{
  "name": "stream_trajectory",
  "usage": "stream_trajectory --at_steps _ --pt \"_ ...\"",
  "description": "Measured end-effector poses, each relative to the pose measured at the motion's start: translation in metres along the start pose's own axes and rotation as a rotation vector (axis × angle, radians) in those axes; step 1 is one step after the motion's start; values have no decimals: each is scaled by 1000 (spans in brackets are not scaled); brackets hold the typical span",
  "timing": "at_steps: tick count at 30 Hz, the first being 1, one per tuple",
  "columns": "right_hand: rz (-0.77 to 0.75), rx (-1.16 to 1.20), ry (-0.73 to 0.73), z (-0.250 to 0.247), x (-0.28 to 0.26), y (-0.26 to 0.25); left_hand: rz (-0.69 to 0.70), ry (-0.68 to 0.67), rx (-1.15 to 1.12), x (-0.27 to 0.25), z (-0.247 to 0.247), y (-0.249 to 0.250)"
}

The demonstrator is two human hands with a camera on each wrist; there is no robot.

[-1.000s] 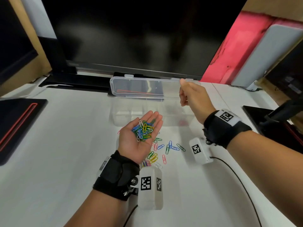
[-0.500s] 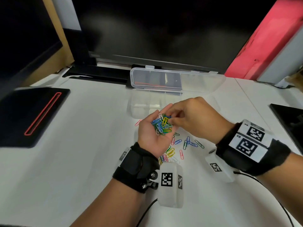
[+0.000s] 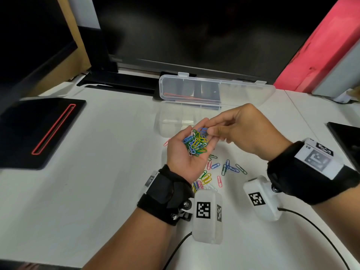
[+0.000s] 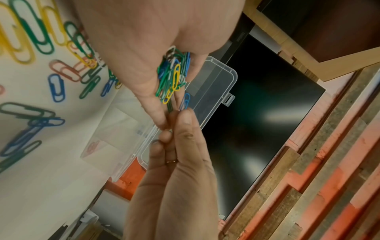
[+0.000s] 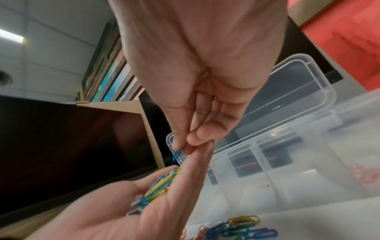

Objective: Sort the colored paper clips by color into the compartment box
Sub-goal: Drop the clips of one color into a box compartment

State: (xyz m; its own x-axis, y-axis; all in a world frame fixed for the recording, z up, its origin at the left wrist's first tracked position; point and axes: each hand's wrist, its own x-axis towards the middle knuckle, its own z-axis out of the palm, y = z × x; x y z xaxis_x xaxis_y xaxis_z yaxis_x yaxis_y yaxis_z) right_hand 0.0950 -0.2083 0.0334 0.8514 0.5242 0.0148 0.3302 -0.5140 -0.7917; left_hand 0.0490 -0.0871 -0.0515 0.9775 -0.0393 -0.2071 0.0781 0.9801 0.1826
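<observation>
My left hand point(image 3: 182, 161) lies palm up above the table, cupping a pile of blue, green, yellow and white paper clips point(image 3: 195, 144). My right hand point(image 3: 210, 130) pinches one blue paper clip point(image 3: 202, 129) between thumb and forefinger, just over the left fingertips. The wrist views show that blue paper clip point(image 4: 186, 100) point(image 5: 176, 155) held clear of the pile point(image 4: 172, 76). The clear compartment box point(image 3: 173, 123) stands open right behind both hands, its lid point(image 3: 216, 90) tilted back. Pink clips point(image 5: 363, 175) lie in one compartment.
Loose clips of several colours point(image 3: 227, 168) are scattered on the white table under and between my wrists. A black pad with a red outline point(image 3: 41, 131) lies at the left. A dark monitor point(image 3: 194, 32) stands behind the box, and another black pad point(image 3: 348, 137) sits at the right edge.
My right hand came back from the box's right end to the left palm and picked a blue clip out of the pile. The left hand stayed cupped in place.
</observation>
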Motion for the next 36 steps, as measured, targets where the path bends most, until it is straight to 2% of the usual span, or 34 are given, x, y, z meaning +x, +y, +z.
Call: stream_trajectory --at_steps 4,8,11,12,14,17,19,24,36 --pt "75 268 9 -1 0 1 -3 -14 -9 -1 4 0" --pt "355 763 -27 -11 2 -2 -12 -9 10 -2 3 0" --pt "479 844 -42 -14 5 -1 -23 -8 9 -3 4 1" --pt "492 799 -35 -12 6 -2 -20 -6 9 -3 5 1" --pt "399 514 -8 -8 5 -6 -6 -11 15 -3 5 1" --pt "46 -159 -35 -4 3 -8 10 -12 42 -2 1 0" --pt "-105 -394 -98 -4 3 -9 23 1 72 -2 0 0" --pt "-173 -463 -111 1 3 -7 10 30 37 -3 2 0" --pt "-111 -420 -146 6 5 -5 10 22 69 -4 2 -1"
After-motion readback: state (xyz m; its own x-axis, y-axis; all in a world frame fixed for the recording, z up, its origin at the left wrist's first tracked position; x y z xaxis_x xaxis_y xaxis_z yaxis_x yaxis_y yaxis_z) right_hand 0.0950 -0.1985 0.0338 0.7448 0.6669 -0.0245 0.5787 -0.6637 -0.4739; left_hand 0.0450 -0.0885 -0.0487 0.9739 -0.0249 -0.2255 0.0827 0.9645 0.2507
